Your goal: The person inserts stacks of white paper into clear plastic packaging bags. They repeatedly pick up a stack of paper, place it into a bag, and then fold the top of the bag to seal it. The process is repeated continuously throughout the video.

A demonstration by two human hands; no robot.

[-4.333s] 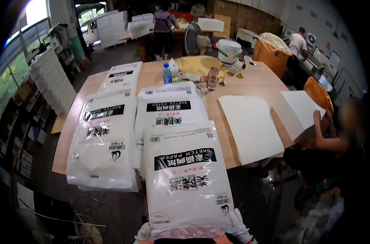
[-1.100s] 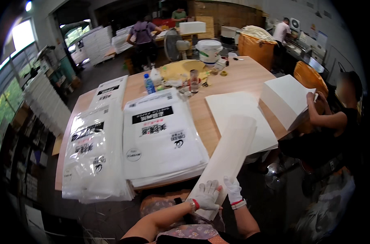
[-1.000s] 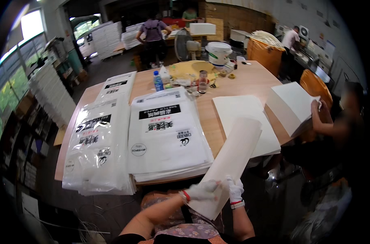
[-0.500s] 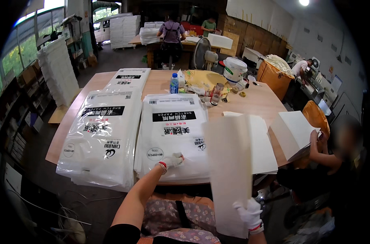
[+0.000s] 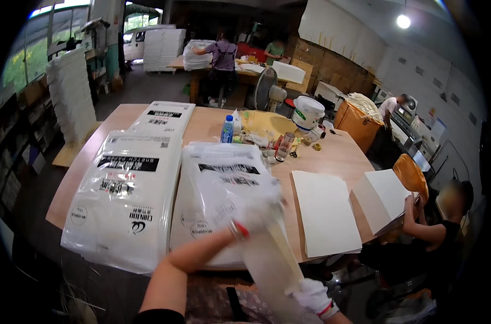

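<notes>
My right hand [image 5: 312,297], in a white glove, is closed on the lower edge of a thin sheaf of white paper [image 5: 272,270]. The sheaf slants up over the table's near edge toward a pile of clear printed plastic bags [image 5: 229,186]. At its upper end is my gloved left hand [image 5: 261,215], so smeared by motion that its fingers cannot be made out. The top bag looks rumpled and partly raised near that hand. Whether any paper is inside the bag is hidden by the blur.
Another bag pile [image 5: 121,189] lies left. A paper stack [image 5: 326,216] lies right, beside a taller stack [image 5: 383,191] that a seated person touches. Behind stand a blue bottle [image 5: 227,129], a glass jar [image 5: 285,146] and a white bucket [image 5: 308,113]. A fan [image 5: 267,89] stands beyond the table.
My left hand has moved right, from the bag pile to the sheaf's upper end. The sheaf has tilted left and dropped lower, uncovering the paper stack. The top bag has become rumpled.
</notes>
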